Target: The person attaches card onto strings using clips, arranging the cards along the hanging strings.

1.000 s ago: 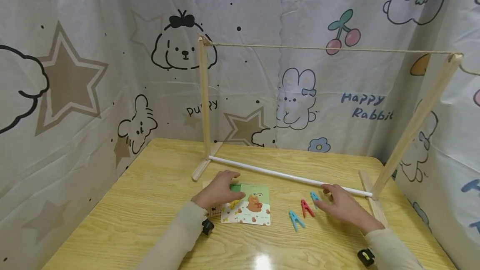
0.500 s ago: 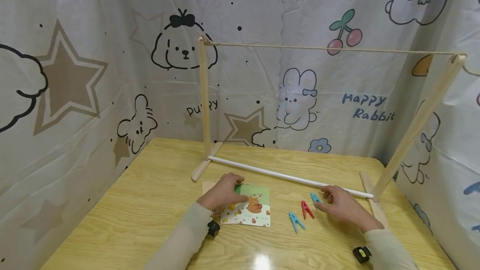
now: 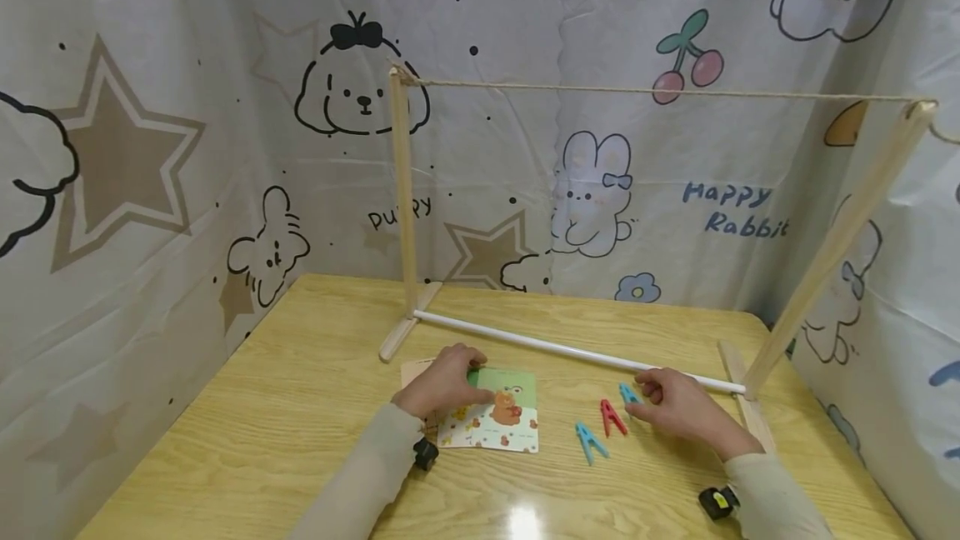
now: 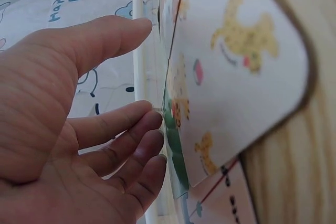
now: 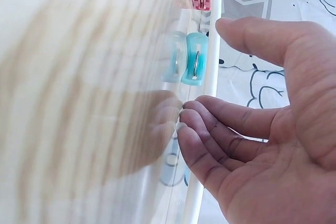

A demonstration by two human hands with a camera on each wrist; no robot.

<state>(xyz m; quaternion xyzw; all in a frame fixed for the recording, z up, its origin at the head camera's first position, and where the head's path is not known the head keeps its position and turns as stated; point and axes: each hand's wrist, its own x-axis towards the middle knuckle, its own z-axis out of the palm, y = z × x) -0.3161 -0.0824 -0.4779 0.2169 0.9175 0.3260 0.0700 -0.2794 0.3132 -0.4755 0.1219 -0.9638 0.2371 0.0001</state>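
My left hand (image 3: 444, 382) hovers low over a small stack of printed cards (image 3: 516, 433), thumb apart from the fingers. Bears decorate the top card, green above and white below; part of the stack is hidden under the hand. Spotted animals on a card (image 4: 247, 77) show up close in the left wrist view, fingertips right at the card's surface. My right hand (image 3: 678, 409) has its fingertips close to the table beside a blue clothespin (image 3: 628, 393), loosely bent and holding nothing. A red clothespin (image 3: 612, 418) and a second blue clothespin (image 3: 591, 442) lie nearer the front.
Behind the hands stands a wooden frame, with a left post (image 3: 403, 198), a right post (image 3: 840, 248), a string (image 3: 540, 87) across the top and a white rod (image 3: 525, 342) low down. A patterned curtain (image 3: 480, 165) surrounds the wooden table (image 3: 247, 432).
My left hand has shifted slightly to the right over the cards, then stayed there. The right hand has hardly moved. Cards and clothespins lie as before; the head view has tilted slightly.
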